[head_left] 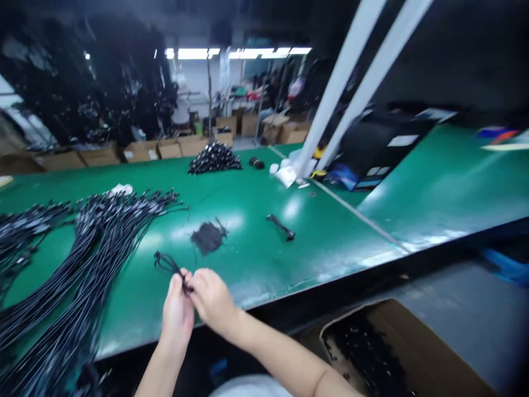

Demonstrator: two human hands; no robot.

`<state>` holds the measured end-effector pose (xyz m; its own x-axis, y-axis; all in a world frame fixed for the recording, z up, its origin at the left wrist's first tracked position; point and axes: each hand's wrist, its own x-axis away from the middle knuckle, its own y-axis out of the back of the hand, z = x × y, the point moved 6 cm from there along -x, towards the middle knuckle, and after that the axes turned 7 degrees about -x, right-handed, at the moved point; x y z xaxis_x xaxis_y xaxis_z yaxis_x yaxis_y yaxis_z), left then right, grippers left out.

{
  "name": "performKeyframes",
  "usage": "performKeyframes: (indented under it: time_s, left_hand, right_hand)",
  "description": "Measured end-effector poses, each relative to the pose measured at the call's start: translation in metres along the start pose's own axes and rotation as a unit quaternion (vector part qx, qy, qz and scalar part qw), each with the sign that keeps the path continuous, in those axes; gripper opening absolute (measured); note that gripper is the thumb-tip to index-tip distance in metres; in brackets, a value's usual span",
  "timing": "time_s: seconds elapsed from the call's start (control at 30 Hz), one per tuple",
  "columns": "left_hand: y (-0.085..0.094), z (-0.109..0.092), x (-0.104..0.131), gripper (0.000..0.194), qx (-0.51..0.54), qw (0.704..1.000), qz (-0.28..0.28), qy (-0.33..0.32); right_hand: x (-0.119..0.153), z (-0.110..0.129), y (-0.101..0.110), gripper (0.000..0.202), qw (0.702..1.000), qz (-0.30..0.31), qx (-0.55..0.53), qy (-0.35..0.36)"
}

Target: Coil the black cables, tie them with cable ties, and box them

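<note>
A coiled black cable (166,262) is gripped between both hands, above the near edge of the green table. My left hand (178,309) pinches its middle from below, fingers closed. My right hand (212,298) is closed at the same spot, its fingertips on the cable beside the left thumb. The loops stick out to the upper left; the part between the fingers is mostly hidden. Just beyond the hands lies a small pile of short black strips, maybe ties (209,237). A bundled black cable (281,227) rests on the table to the right.
Long black cables (103,248) spread over the left of the green table (248,264). A heap of black pieces (215,158) sits at the far edge. White posts (343,82) rise beside a black bin (380,149). A cardboard box (413,347) holding black items stands below, right.
</note>
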<state>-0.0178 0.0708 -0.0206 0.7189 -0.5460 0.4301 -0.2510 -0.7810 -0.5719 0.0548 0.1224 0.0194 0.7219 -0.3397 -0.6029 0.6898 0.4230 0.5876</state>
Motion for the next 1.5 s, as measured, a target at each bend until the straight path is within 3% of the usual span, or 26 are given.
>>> performKeyframes:
  time_s: [0.07,0.13,0.2,0.23,0.27,0.33,0.4,0.43,0.5,0.57,0.73,0.87,0.93,1.1,1.2,1.27,1.37,1.43,1.5]
  left_hand:
    - [0.01,0.002,-0.005,0.019,-0.034,0.995,-0.076,0.058]
    - [0.012,0.001,-0.009,0.019,-0.065,0.992,-0.066,0.092]
    - [0.014,-0.003,-0.011,0.015,-0.087,0.991,-0.029,0.094]
    - [0.017,-0.004,-0.011,0.012,-0.099,0.991,-0.016,0.083]
    - [0.019,-0.004,-0.011,0.014,-0.114,0.991,-0.003,0.065]
    - [0.019,-0.001,-0.007,0.033,-0.153,0.987,0.052,0.021]
    - [0.013,0.01,0.002,0.048,-0.19,0.972,0.138,0.01]
    - [0.01,0.017,0.008,0.051,-0.205,0.963,0.176,0.02]
    - [0.004,0.029,0.02,0.052,-0.226,0.948,0.22,0.05]
    - [0.0,0.032,0.03,0.053,-0.235,0.94,0.239,0.065]
    - [-0.005,0.028,0.037,0.064,-0.272,0.932,0.234,0.044]
    - [0.003,0.024,0.032,0.07,-0.376,0.907,0.19,0.012]
    - [0.004,0.02,0.031,0.062,-0.443,0.876,0.189,-0.024]
    - [-0.002,0.012,0.043,0.041,-0.596,0.751,0.246,-0.141]
    - [-0.001,0.015,0.046,0.03,-0.621,0.721,0.263,-0.159]
    - [0.005,0.021,0.041,0.027,-0.607,0.742,0.252,-0.137]
    - [0.019,0.029,0.028,0.032,-0.498,0.837,0.213,-0.075]
    - [0.027,0.029,0.018,0.035,-0.367,0.912,0.181,-0.03]
    - [0.032,0.025,0.011,0.036,-0.257,0.954,0.156,-0.005]
  right_hand:
    - [0.001,0.01,-0.007,0.022,0.987,0.038,0.082,0.133]
    - [0.008,0.016,-0.015,0.027,0.953,0.089,0.136,0.257]
    - [0.015,0.018,-0.015,0.026,0.931,0.131,0.103,0.325]
    - [0.014,0.016,-0.01,0.024,0.94,0.132,0.051,0.312]
    - [0.008,0.01,-0.001,0.023,0.96,0.112,-0.013,0.255]
    - [-0.005,-0.015,0.019,0.017,0.986,0.046,-0.151,0.045]
    - [-0.009,-0.037,0.027,0.026,0.945,0.044,-0.29,-0.145]
    - [-0.01,-0.04,0.026,0.034,0.91,0.08,-0.36,-0.188]
    - [-0.01,-0.034,0.022,0.047,0.845,0.157,-0.473,-0.195]
    - [-0.01,-0.033,0.023,0.054,0.821,0.154,-0.515,-0.194]
    - [-0.007,-0.034,0.031,0.062,0.858,0.044,-0.484,-0.167]
    - [0.001,-0.03,0.028,0.051,0.885,0.109,-0.409,-0.195]
    - [0.006,-0.03,0.027,0.042,0.888,0.118,-0.381,-0.227]
    - [0.012,-0.031,0.029,0.033,0.927,0.017,-0.316,-0.201]
    - [0.022,-0.034,0.017,0.032,0.938,0.001,-0.284,-0.199]
    - [0.026,-0.038,0.012,0.029,0.944,0.012,-0.252,-0.213]
    - [0.018,-0.052,0.008,0.024,0.954,0.131,-0.166,-0.211]
    - [0.0,-0.079,0.016,0.025,0.952,0.188,-0.094,-0.224]
    - [-0.023,-0.119,0.031,0.032,0.948,0.165,-0.021,-0.271]
